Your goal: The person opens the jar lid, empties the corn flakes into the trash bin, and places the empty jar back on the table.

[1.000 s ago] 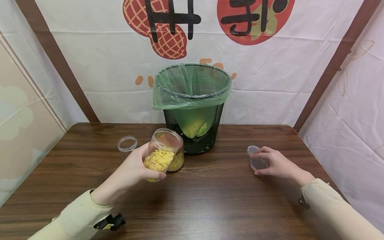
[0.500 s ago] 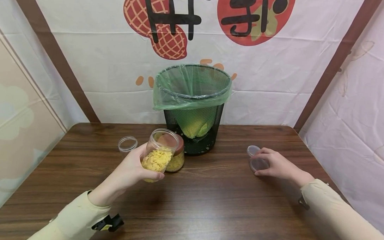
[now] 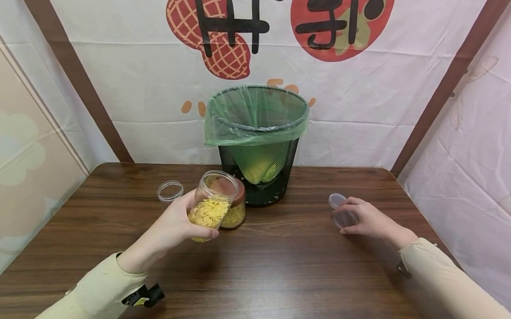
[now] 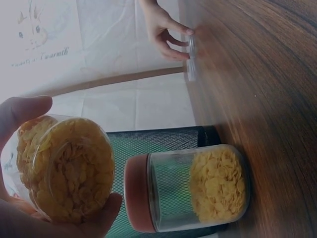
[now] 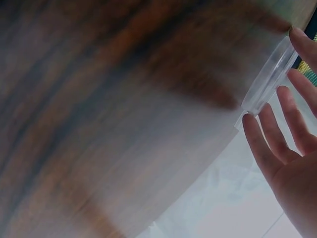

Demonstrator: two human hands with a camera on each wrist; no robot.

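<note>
Jar (image 3: pixel 213 201), tilted, is held in my left grip (image 3: pixel 179 222); my right grip (image 3: pixel 366 219) pinches a disc (image 3: pixel 344 220). I should tip the jar no further, lest flakes (image 3: pixel 207 214) spill.

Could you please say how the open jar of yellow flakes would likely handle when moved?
The open jar could spill if tipped much further, as it leans with its mouth uncovered. Its yellow flakes look thin and loose, so they will probably weigh little. It looks smooth-walled and may slip if the left hand loosens.
</note>
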